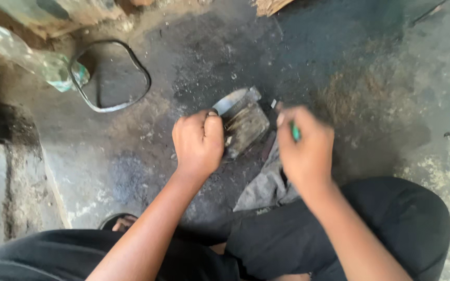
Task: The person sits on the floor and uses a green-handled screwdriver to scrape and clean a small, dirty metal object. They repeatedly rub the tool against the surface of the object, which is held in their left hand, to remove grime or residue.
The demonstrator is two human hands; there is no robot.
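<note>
Left fingers (pixel 212 125) are curling tight around the edge of a grimy metal part (pixel 243 122), with the left hand (pixel 198 143) pinning it down on the floor (pixel 350 67), pretty much dead centre in front of the crouching person. Right fingers (pixel 282 117) are pinching a thin green tool (pixel 295 132), and the right hand (pixel 304 145) is sitting just beside the part, kinda blurry so I can't tell if the tip is touching it. A grey rag (pixel 266 184) is lying under the right hand, by the knee. Further out to the left, a black rubber loop (pixel 111 75) and a clear plastic bottle (pixel 24 54) are lying on the floor.
</note>
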